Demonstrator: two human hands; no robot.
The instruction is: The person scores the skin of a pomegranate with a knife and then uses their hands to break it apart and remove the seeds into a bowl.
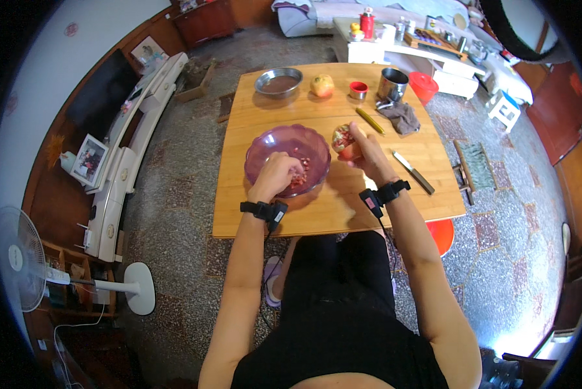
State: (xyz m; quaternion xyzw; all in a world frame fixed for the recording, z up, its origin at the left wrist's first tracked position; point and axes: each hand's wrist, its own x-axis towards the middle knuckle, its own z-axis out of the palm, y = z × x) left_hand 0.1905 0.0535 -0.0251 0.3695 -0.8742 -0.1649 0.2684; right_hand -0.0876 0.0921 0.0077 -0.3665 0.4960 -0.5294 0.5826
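My right hand [370, 154] grips an opened pomegranate piece [343, 139], its red seeds and pale membrane exposed, just right of the bowl's rim. Inside the scalloped, translucent purple bowl [263, 146] is my left hand [276, 175], with its fingers bunched and turned down. Loose pomegranate seeds [305, 167] lie in the bowl beside those fingers. The fingertips are partly hidden, so whether they pinch any seeds cannot be seen. A strap with a small black device circles each wrist.
On the wooden table [242, 219], a knife [414, 172] lies to the right, near a yellow-green stick-like object [370, 121] and a grey cloth [402, 117]. Along the far side stand a metal basin [278, 83], a whole pomegranate [322, 85], a red-rimmed cup [358, 91] and a steel container [392, 86].
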